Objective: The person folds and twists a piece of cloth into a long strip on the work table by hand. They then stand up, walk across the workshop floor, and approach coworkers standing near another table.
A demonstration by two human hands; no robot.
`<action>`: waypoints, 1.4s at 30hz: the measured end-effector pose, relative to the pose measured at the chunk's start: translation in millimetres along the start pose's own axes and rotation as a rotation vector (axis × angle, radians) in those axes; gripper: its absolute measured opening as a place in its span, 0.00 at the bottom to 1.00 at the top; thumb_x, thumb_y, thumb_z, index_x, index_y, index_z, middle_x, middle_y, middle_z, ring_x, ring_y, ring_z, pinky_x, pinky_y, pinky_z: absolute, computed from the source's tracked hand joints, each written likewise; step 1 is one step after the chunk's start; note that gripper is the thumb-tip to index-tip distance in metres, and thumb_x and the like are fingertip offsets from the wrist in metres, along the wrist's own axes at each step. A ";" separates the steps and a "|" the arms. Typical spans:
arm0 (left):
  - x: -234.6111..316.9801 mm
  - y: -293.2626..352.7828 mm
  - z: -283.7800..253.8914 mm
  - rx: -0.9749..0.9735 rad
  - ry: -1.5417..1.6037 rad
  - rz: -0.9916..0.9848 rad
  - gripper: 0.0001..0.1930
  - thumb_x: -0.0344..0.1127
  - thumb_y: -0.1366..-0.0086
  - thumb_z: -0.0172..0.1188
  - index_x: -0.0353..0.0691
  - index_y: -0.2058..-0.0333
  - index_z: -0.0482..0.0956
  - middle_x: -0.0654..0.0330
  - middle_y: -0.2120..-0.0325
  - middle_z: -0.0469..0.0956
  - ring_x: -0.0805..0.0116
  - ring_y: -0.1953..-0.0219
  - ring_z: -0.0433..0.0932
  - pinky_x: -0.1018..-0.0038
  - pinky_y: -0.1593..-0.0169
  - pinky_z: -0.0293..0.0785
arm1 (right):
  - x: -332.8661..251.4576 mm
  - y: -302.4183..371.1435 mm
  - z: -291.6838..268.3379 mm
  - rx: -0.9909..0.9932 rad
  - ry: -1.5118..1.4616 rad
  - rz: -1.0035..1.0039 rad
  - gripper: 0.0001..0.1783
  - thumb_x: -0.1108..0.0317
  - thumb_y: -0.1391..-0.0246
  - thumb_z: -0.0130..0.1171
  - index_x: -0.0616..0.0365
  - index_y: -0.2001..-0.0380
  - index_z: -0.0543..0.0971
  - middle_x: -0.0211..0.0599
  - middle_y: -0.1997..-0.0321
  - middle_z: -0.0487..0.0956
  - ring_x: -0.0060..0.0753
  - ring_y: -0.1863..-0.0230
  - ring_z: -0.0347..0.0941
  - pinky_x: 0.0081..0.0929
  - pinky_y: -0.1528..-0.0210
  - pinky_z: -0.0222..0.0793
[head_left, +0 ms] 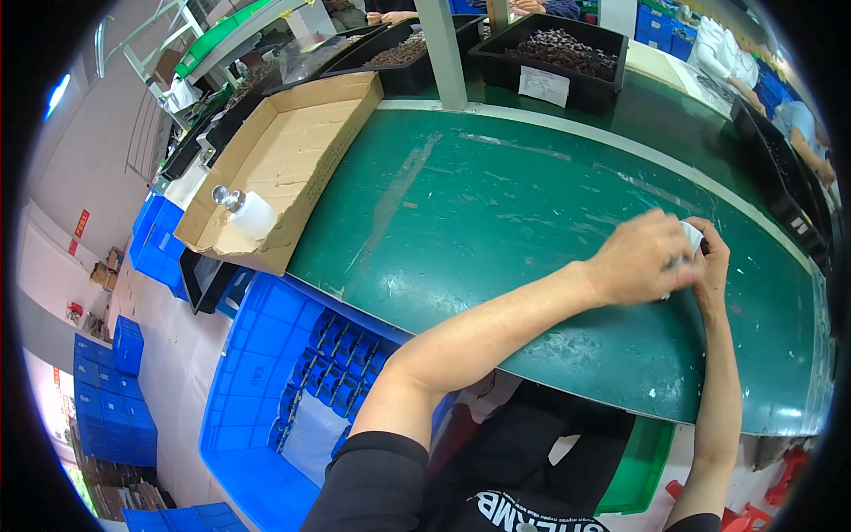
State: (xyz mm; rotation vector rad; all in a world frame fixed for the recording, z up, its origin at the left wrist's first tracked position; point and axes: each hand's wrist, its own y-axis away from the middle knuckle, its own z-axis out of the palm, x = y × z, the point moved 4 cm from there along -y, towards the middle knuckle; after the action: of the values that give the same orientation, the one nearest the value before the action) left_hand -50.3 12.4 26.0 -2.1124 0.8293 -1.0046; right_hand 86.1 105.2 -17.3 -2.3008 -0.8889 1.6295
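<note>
Over the right part of the green work table (496, 239), both my hands meet around a small white cloth (692, 236), or a cloth-like wipe. My left hand (645, 257) reaches across with curled fingers pressed against it; motion slightly blurs the fingertips. From the other side my right hand (714, 264) grips the same white piece, thumb and fingers closed. Whether anything is wrapped inside the cloth is hidden by my fingers. A white bottle (254, 215) with a metal pump top stands in the near end of a shallow cardboard tray (306, 142) at the table's left.
Below the table's left edge sits a blue crate (253, 372) holding rows of blue parts (332, 363). Beyond the table's rim are black bins (576, 84) of small dark pieces, and a post (441, 53). Co-workers (722, 53) sit at the far side. A green bin (651, 465) lies under the table.
</note>
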 end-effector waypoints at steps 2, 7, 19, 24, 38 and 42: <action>-10.6 0.6 -5.4 0.072 0.046 -0.078 0.13 0.41 0.49 0.55 0.37 0.69 0.72 0.55 0.72 0.70 0.57 0.65 0.67 0.68 0.60 0.65 | -8.1 3.8 7.3 0.002 0.050 -0.037 0.06 0.77 0.55 0.50 0.62 0.71 0.72 0.28 0.73 0.72 0.16 0.70 0.65 0.15 0.67 0.61; -28.0 3.3 6.8 0.003 0.247 -0.321 0.22 0.43 0.48 0.55 0.33 0.59 0.68 0.51 0.64 0.71 0.60 0.60 0.69 0.70 0.56 0.65 | -6.3 14.7 4.5 -0.053 0.045 -0.069 0.05 0.76 0.57 0.51 0.62 0.73 0.73 0.28 0.75 0.73 0.17 0.71 0.65 0.15 0.69 0.61; -62.5 0.9 9.1 0.026 0.440 -0.653 0.12 0.36 0.49 0.59 0.34 0.71 0.73 0.64 0.77 0.73 0.80 0.74 0.69 0.84 0.70 0.65 | -5.6 7.9 16.2 -0.353 -0.332 0.144 0.22 0.58 0.55 0.56 0.63 0.61 0.71 0.32 0.64 0.72 0.21 0.64 0.65 0.20 0.61 0.61; -54.2 3.6 9.4 0.105 0.372 -0.513 0.10 0.35 0.49 0.59 0.33 0.73 0.72 0.65 0.80 0.72 0.82 0.77 0.68 0.85 0.74 0.64 | 1.0 17.4 27.1 -0.487 -0.196 0.162 0.15 0.63 0.56 0.56 0.64 0.68 0.74 0.30 0.74 0.73 0.18 0.73 0.66 0.17 0.68 0.63; -31.2 3.1 -4.0 0.016 -0.156 0.048 0.04 0.32 0.56 0.59 0.41 0.78 0.75 0.61 0.76 0.71 0.62 0.70 0.68 0.71 0.65 0.65 | 8.6 5.0 31.3 -0.398 -1.122 0.417 0.19 0.59 0.46 0.37 0.60 0.56 0.67 0.34 0.57 0.70 0.27 0.56 0.66 0.33 0.50 0.58; -19.4 5.2 -0.5 0.070 -0.171 -0.005 0.17 0.31 0.62 0.60 0.39 0.70 0.67 0.54 0.69 0.65 0.55 0.64 0.63 0.67 0.61 0.62 | -3.0 19.5 20.2 -0.338 -0.684 0.432 0.18 0.63 0.53 0.52 0.59 0.59 0.68 0.30 0.63 0.71 0.20 0.61 0.67 0.20 0.62 0.65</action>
State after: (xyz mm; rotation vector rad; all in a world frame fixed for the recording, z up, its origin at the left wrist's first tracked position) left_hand -61.9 23.9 14.2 -2.1074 0.6948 -0.8292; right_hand 74.3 84.0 -31.8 -2.2653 -0.8688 2.7424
